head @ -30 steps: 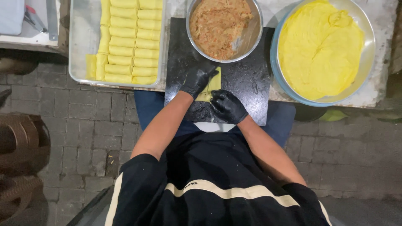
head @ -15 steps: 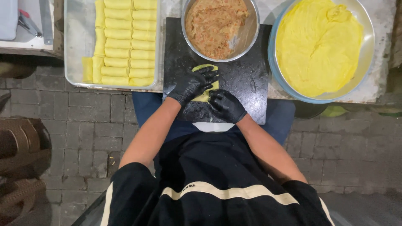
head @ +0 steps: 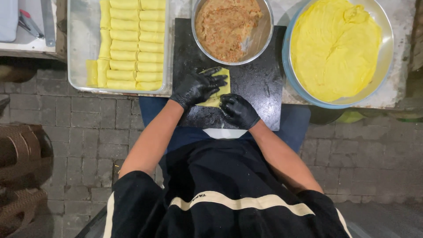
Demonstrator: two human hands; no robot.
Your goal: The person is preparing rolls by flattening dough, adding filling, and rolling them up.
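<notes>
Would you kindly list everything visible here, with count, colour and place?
yellow wrapper: one, yellow, on the board under both hands
black board: one, black, centre
filling bowl: one, metal, brown filling, top centre
wrapper bowl: one, metal, stacked yellow wrappers, right
tray: one, metal, left
finished rolls: many, yellow, rowed in the tray
left hand: black glove, fingers spread on the wrapper
right hand: black glove, at the wrapper's near edge
</notes>
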